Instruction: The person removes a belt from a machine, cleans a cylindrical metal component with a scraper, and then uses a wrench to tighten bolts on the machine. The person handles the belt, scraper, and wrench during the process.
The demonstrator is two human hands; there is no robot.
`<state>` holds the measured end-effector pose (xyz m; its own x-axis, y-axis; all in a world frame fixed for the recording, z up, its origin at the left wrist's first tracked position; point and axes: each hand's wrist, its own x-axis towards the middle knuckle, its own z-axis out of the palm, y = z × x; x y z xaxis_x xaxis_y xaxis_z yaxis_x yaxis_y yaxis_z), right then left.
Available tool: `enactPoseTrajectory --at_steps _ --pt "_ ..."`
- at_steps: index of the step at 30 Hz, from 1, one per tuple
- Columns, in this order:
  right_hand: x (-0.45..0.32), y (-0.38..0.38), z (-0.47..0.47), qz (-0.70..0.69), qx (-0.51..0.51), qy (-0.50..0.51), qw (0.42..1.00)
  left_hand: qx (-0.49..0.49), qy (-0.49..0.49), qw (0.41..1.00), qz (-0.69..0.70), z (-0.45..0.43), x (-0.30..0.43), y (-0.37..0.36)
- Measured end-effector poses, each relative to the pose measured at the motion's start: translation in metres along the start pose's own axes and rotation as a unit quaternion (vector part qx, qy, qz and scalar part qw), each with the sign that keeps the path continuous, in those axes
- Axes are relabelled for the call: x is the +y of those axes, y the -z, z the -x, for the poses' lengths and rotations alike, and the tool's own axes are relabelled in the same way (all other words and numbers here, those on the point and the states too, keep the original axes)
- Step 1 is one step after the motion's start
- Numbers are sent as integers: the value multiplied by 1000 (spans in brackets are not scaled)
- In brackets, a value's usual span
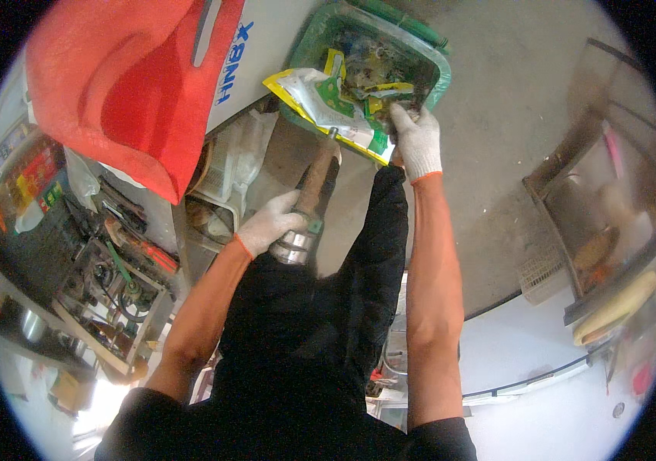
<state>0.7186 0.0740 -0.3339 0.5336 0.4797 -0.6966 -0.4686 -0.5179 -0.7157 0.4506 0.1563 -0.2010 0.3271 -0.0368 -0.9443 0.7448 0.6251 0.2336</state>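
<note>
My left hand (273, 223), in a white knit glove with an orange cuff, grips a long cylindrical tool or metal part (317, 187) by its bright metal end, its brown shaft pointing up and away from me. A thin metal tip (333, 132) ends at the lower edge of a white, green and yellow plastic bag (316, 98). My right hand (420, 141), gloved alike, is at the right side of that bag, thumb and fingers over the rim area of a green plastic bin (443, 69). What its fingers pinch is partly hidden. The bin holds dark litter and more packaging.
A red plastic seat or cover (149, 104) and a light panel with blue letters (233, 69) stand at upper left. White baskets (227, 155) lie below them. Farther left are tools and a wood-framed machine (126, 305). A framed stand (558, 230) is at right on the floor.
</note>
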Motion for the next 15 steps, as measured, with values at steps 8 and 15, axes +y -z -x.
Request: enactPoseTrajectory --at_steps 8,15 --pt "38 -3 -33 73 22 73 994 31 -3 999 19 8 1 2" --pt "69 -3 -52 96 -18 -32 995 56 -57 995 -67 8 -2 -6"
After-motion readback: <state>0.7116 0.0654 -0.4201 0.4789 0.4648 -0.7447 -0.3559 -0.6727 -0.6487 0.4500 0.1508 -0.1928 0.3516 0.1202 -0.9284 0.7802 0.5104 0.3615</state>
